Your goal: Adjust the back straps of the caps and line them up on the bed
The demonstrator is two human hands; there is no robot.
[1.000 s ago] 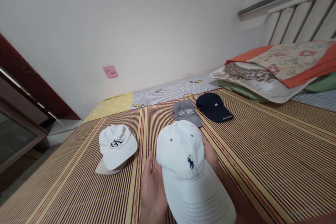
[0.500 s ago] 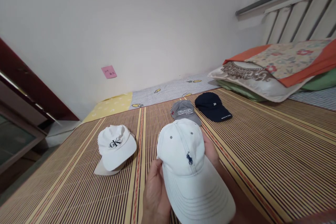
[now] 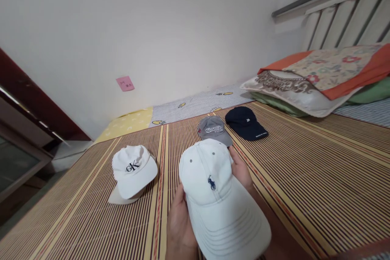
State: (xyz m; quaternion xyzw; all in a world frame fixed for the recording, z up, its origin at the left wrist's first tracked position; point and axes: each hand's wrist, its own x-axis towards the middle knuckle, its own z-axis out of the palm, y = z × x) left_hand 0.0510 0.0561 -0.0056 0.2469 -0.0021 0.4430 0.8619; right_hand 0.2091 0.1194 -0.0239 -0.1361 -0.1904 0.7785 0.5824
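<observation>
A white cap (image 3: 207, 178) with a small dark blue rider emblem is raised in front of me, its brim pointing down and right. My left hand (image 3: 179, 221) grips its left edge, thumb at the side. On the far right side, my right hand (image 3: 242, 169) holds the cap, with part of its fingers hidden behind it. Just beyond lies a grey cap (image 3: 213, 128) with white lettering, beside a navy cap (image 3: 245, 122). To the left, a white cap (image 3: 134, 170) with black letters rests on top of a beige cap (image 3: 122, 197).
A striped mat (image 3: 91, 211) covers the bed. Pillows (image 3: 307, 89) under a floral, orange-edged cloth (image 3: 329, 65) lie at the right, near a radiator (image 3: 347, 20). A pink note (image 3: 125, 83) is on the wall.
The held white cap has shifted slightly left and turned a little, showing more of my right hand beside it. The other caps lie as before.
</observation>
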